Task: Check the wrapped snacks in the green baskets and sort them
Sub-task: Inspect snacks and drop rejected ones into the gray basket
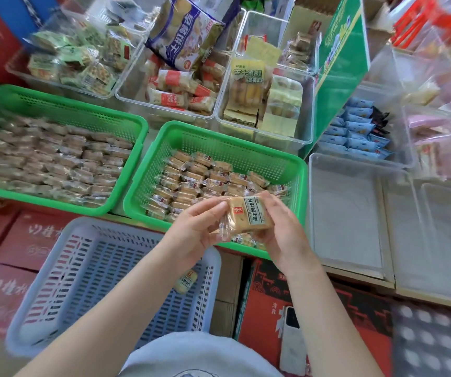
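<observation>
A wrapped biscuit snack (pixel 249 213) in clear film is held over the near edge of the right green basket (pixel 227 144). My left hand (pixel 194 229) pinches its left end and my right hand (pixel 281 227) grips its right side. That basket holds several more of the same wrapped snacks (pixel 191 180). The left green basket (pixel 64 107) is packed with rows of similar snacks (pixel 56 161). Below my hands sits a pale blue slotted basket (pixel 88 270) with one wrapped snack (pixel 187 280) lying in it.
Clear bins of other packaged snacks (pixel 181 85) stand behind the green baskets. Right of them is a clear tray (pixel 346 213) with a bare bottom, and more bins of blue packets (pixel 355 134). Red cartons (pixel 28 240) lie underneath. A phone (pixel 292 338) rests on a red box.
</observation>
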{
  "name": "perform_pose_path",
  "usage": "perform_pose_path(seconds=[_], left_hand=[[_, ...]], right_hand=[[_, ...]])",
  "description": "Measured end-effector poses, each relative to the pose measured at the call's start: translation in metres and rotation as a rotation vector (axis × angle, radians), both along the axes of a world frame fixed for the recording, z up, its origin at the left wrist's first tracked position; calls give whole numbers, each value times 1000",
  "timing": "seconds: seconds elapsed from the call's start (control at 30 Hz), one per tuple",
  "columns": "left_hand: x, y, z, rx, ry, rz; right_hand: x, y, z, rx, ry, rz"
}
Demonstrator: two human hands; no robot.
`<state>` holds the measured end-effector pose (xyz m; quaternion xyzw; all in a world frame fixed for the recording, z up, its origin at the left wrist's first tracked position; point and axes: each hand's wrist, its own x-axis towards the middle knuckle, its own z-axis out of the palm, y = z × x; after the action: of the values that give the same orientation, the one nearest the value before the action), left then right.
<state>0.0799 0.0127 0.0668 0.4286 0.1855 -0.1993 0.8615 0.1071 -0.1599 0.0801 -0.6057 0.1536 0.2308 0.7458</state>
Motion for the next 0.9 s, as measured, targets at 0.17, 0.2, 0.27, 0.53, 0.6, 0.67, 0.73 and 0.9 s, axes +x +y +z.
perform_pose_path(seconds=[0.17, 0.2, 0.27, 0.53, 0.6, 0.67, 0.73, 0.9], left_hand=[[-17, -1, 15, -8, -45, 11], [-19, 0, 16, 2, -44, 28], [-24, 1, 18, 67, -19, 75], [-37, 0, 12, 360, 72, 258], [-38, 2, 8, 467, 37, 257], [-39, 6, 5, 549, 18, 247], [-39, 9, 3, 583, 19, 233], [-37, 8, 7, 469, -18, 110]], right_hand=[[-21, 6, 9, 261, 21, -137], [-23, 6, 10, 311, 28, -168], [-27, 7, 13, 379, 30, -223], [-43, 10, 11, -300, -408, -209], [-44, 6, 3, -651, -675, -169], [-44, 3, -5, -860, -847, -136], [-42, 1, -9, -935, -876, -139], [-38, 0, -11, -808, -702, -139]])
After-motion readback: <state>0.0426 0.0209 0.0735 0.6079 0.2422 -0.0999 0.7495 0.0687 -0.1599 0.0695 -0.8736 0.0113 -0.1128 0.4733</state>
